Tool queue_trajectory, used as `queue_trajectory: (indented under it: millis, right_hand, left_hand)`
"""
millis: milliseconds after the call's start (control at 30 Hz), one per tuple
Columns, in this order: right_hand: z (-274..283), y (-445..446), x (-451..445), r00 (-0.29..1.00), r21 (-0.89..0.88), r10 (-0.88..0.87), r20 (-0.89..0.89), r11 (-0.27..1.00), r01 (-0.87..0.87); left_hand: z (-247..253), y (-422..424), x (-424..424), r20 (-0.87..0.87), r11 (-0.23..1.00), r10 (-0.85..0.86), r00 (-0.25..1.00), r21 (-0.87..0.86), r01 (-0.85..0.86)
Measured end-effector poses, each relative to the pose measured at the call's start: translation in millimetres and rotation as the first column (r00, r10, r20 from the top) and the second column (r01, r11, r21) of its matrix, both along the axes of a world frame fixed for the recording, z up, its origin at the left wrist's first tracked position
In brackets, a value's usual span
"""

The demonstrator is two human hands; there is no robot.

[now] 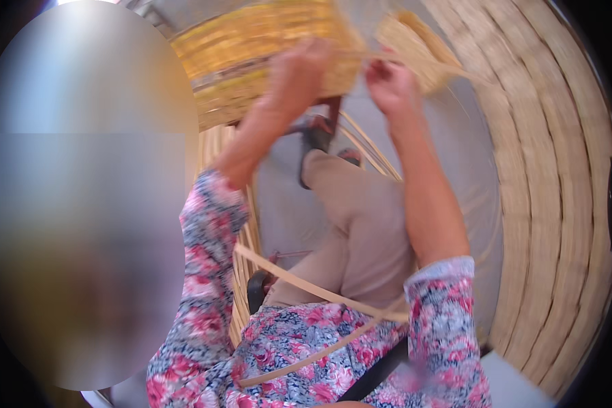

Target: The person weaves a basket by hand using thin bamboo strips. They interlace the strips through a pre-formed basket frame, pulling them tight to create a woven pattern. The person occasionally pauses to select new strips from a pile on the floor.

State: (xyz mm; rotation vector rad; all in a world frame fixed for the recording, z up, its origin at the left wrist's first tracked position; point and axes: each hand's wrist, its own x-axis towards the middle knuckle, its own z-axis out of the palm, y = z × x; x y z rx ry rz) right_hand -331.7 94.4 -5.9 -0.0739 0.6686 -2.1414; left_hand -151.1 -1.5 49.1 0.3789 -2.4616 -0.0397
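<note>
My left hand (303, 69) is against the front of a yellow and straw-coloured woven piece (234, 46), perhaps a basket. Its fingers are blurred, so what they grip is unclear. To its right, my right hand (393, 86) has curled fingers that seem to pinch a thin flat strip (451, 69). That strip of cane or similar fibre stretches from beside the woven piece towards the right. Another pale flat strip (306, 286) lies across my lap, bending back near my right sleeve. Motion blur hides fine detail around both hands.
A smaller woven piece (418, 48) rests on the grey floor covering (454, 153) beyond my right hand. Tall pale ribbed bands (535, 204) curve along the right side. Long loose strips (247, 285) lie to my left. A dark leg of a support (335, 109) stands near my feet.
</note>
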Motion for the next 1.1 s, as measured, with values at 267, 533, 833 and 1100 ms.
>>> queue_trajectory:
  millis: [267,533,833,1100]
  right_hand:
    - [-70,28,-101,0.994,0.039,0.009,0.108,0.999,-0.014]
    - [-55,26,-94,0.970,-0.041,-0.003,0.241,0.999,0.013]
    - [4,21,-60,0.799,-0.281,0.519,-0.304,0.752,-0.596]
    - [65,27,15,0.222,0.249,0.284,-0.933,0.953,-0.175]
  left_hand:
    - [-21,15,-41,-0.199,1.000,0.006,0.980,-0.013,-0.009]
    - [-32,-1,-40,-0.255,0.986,-0.041,0.966,0.145,0.081]
    - [-30,-15,-42,-0.246,0.945,-0.115,0.962,0.271,0.183]
    - [-34,-24,-65,-0.166,0.943,-0.151,0.975,0.273,0.192]
